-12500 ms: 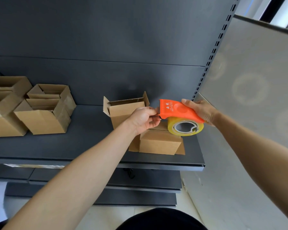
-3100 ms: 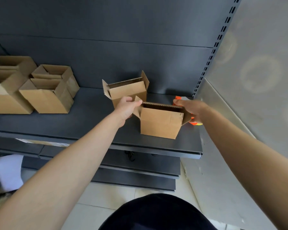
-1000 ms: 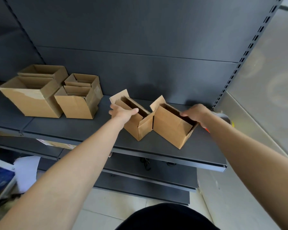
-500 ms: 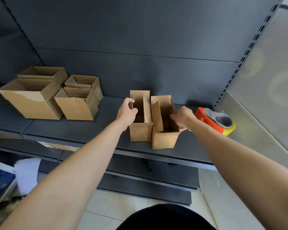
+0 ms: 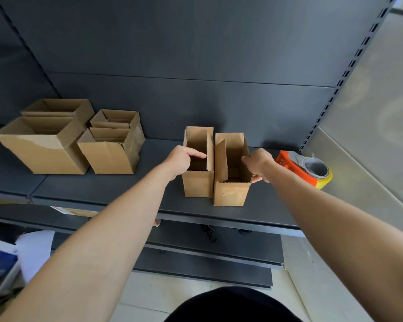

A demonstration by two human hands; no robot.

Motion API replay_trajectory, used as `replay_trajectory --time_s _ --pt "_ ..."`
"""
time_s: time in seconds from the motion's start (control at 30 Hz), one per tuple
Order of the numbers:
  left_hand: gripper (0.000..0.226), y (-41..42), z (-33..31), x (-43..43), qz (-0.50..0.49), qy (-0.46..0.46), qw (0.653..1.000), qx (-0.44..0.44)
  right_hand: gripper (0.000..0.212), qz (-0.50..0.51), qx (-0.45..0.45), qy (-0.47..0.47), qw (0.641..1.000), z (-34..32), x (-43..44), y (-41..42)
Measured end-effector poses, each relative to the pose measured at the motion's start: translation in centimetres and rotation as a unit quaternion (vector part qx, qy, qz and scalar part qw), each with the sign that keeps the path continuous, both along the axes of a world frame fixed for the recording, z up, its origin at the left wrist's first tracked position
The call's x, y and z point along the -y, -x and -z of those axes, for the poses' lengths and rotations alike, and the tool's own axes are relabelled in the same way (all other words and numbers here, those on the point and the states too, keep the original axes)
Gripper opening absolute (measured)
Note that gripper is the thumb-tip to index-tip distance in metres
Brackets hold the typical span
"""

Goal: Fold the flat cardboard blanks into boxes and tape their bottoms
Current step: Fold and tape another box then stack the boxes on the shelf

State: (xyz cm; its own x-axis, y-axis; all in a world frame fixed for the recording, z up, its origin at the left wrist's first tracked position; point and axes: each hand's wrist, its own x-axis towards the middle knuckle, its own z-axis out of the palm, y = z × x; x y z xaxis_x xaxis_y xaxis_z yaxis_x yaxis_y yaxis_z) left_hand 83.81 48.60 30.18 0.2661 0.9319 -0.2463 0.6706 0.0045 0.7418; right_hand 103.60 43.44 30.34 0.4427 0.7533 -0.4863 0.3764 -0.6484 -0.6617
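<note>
2 small open-topped boxes stand upright, side by side and touching, near the front of the dark shelf (image 5: 102,189). The left hand (image 5: 179,160) grasps the left wall of the left box (image 5: 198,182); the right hand (image 5: 260,163) grasps the right wall of the right box (image 5: 229,191). An orange tape dispenser (image 5: 305,168) lies just right.

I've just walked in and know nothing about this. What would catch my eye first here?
Probably the two small open brown cardboard boxes standing side by side in the middle of the dark grey metal shelf, with the left hand on one and the right hand on the other. Next, the bright orange tape dispenser lying just right of them, and the cluster of larger open cardboard boxes at the shelf's left.
</note>
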Motion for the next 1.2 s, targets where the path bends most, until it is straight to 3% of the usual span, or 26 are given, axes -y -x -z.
replay_trajectory --time_s 0.1,0.2,0.33,0.47,0.53,0.67,0.9,1.1,1.2 --pt "0.067 0.4 0.1 -0.2 0.056 0.016 0.998 -0.009 0.020 0.004 0.007 0.004 1.000 -0.1 -0.1 0.3" --pt "0.048 0.5 0.0 -0.3 0.110 0.022 0.994 -0.008 0.019 0.004 -0.002 0.017 1.000 0.0 -0.3 0.3" --pt "0.031 1.2 -0.5 -1.0 0.077 -0.028 0.996 0.024 0.034 0.001 0.002 0.050 0.999 0.1 0.2 -0.3" --pt "0.025 0.4 -0.8 -0.4 0.010 -0.196 0.975 -0.099 0.039 0.010 -0.014 0.053 0.998 -0.1 0.8 -0.6" --pt "0.028 -0.6 -1.0 0.6 0.031 -0.233 0.958 -0.166 0.032 0.015 -0.033 0.047 0.998 -0.2 1.0 -0.5" --pt "0.042 -2.6 -0.8 1.9 0.079 -0.183 0.942 -0.269 0.025 0.024 -0.058 0.025 0.998 -0.3 1.1 -0.3" --pt "0.044 -1.3 -0.2 2.2 0.134 -0.146 0.946 -0.258 0.024 0.005 -0.103 0.007 0.995 -0.4 0.3 -0.7" --pt "0.045 0.1 -0.4 0.9 0.102 -0.057 0.952 -0.284 0.026 -0.010 -0.138 -0.002 0.990 -0.1 -2.2 0.2" --pt "0.045 1.3 -0.6 0.2 0.078 -0.057 0.956 -0.278 0.028 -0.023 -0.163 -0.001 0.986 0.2 -3.6 1.5"
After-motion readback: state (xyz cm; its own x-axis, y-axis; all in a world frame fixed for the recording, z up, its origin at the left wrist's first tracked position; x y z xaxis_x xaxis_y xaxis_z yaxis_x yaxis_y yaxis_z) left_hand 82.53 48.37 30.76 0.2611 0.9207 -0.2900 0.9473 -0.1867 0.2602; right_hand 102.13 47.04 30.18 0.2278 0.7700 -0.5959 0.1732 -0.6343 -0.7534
